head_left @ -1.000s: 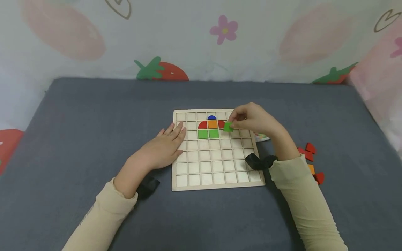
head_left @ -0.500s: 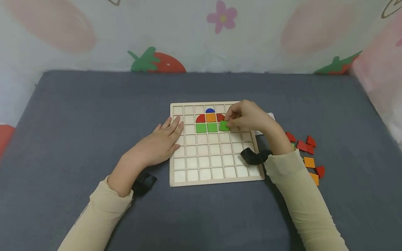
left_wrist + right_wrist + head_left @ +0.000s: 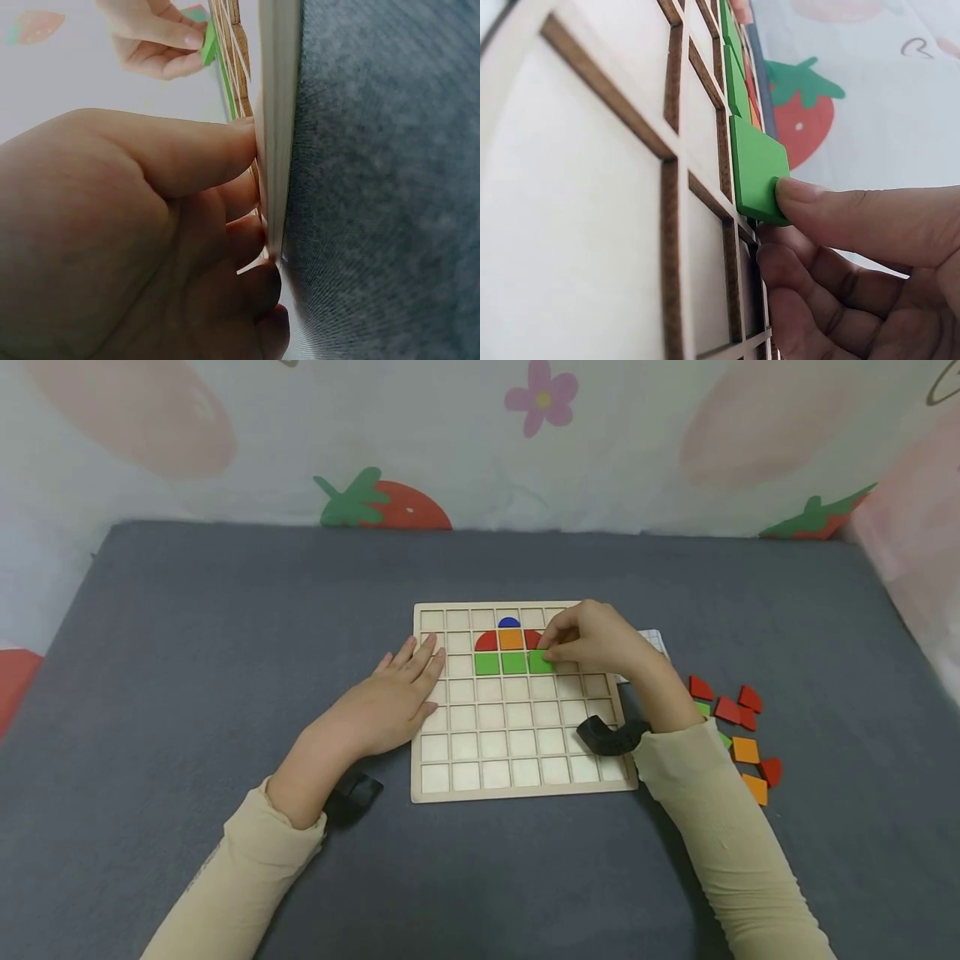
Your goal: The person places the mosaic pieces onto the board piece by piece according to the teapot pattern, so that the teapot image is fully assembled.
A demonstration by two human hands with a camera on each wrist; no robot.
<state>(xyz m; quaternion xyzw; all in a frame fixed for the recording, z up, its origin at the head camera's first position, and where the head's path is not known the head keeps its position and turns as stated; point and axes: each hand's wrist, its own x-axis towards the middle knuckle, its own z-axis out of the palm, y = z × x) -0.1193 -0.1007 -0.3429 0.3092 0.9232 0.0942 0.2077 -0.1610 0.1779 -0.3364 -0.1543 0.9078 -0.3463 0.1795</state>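
A wooden grid board [image 3: 525,792] lies in the middle of the table in the head view. My right hand [image 3: 603,639] pinches a green square tile [image 3: 759,166] between thumb and fingers. That tile is at its cell, slightly tilted in the right wrist view, at the right end of a green row. Two green tiles [image 3: 500,663] sit to its left; above them are an orange square [image 3: 511,639], red quarter-round tiles [image 3: 487,641] and a blue half-round tile [image 3: 509,622]. My left hand [image 3: 378,710] rests with spread fingers on the board's left edge.
Several loose red, green and orange tiles [image 3: 745,750] lie on the grey tablecloth [image 3: 525,877] right of the board, partly behind the right forearm. A printed card [image 3: 655,641] shows partly behind the right wrist. A patterned curtain [image 3: 600,452] hangs beyond the table.
The right hand has brought the green tile slightly down and left, from over the red tile's edge to the cell beside the other green tiles. The left hand stays on the board.
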